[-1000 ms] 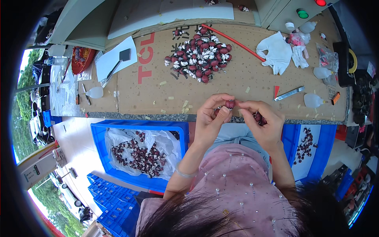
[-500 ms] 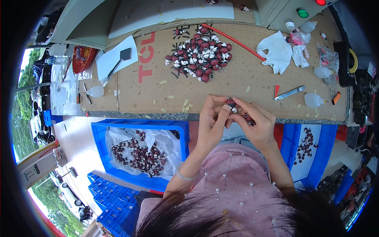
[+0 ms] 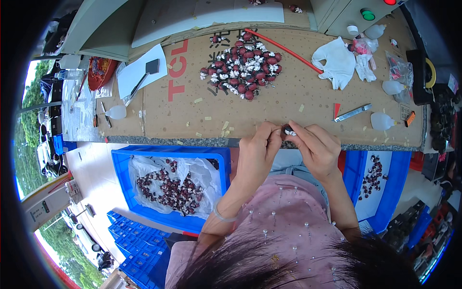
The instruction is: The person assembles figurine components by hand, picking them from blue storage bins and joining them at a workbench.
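Above the table's front edge, my two hands meet around a small dark red and white figurine (image 3: 288,130). My right hand (image 3: 317,150) pinches it between thumb and forefinger. The closed fingertips of my left hand (image 3: 260,151) press against its left side, hiding part of it. Its finer details are too small to make out. Farther back on the cardboard-covered table (image 3: 168,118) lies a heap of similar dark red and white figurines (image 3: 250,70).
Left of my body, a blue crate (image 3: 120,180) lined with plastic holds many such pieces; another blue crate (image 3: 353,178) stands at right. A red stick (image 3: 284,50), a white glove (image 3: 334,62), a metal-bladed tool (image 3: 353,112) and squeeze bottles (image 3: 382,121) lie on the table.
The figurine has turned in my fingers, its white part now facing right. My left fingers have curled closer together. A second dark red piece seen in my right palm is now hidden.
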### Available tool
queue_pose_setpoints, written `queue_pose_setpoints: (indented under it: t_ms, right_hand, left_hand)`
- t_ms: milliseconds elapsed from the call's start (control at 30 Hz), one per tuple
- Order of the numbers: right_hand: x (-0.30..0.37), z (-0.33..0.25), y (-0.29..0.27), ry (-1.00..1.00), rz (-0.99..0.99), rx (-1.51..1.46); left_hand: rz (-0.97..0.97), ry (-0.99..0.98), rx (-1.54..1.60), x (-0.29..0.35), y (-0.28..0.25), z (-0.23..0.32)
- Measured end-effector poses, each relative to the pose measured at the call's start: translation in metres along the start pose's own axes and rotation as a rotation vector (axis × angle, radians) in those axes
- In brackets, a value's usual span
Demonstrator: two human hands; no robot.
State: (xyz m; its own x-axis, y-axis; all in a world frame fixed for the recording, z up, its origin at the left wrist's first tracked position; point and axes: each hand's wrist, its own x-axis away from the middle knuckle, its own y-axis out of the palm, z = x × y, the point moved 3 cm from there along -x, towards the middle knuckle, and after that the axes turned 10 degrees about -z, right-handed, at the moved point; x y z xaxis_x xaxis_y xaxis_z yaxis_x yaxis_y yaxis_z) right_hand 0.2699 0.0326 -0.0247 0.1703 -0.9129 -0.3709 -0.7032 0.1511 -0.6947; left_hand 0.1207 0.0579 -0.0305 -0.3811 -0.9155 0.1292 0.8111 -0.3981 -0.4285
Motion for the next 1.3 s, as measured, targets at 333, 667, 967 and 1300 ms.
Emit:
queue_pose_setpoints:
  t_ms: [333, 667, 967, 1300]
  right_hand:
    - [-0.002, 0.0, -0.003, -0.096, 0.047, 0.056]
    - [-0.002, -0.005, 0.0, -0.175, 0.057, 0.142]
    - [0.002, -0.002, 0.005, -0.139, 0.086, 0.065]
    - [0.003, 0.002, 0.005, 0.064, 0.103, -0.175]
  left_hand:
    - [-0.001, -0.069, 0.152, 0.002, -0.001, -0.001]
    - [0.037, -0.152, 0.283, 0.003, 0.0, 0.0]
    - [0.039, -0.15, 0.329, 0.004, 0.002, -0.005]
    - [0.034, -0.147, 0.508, 0.002, 0.004, -0.013]
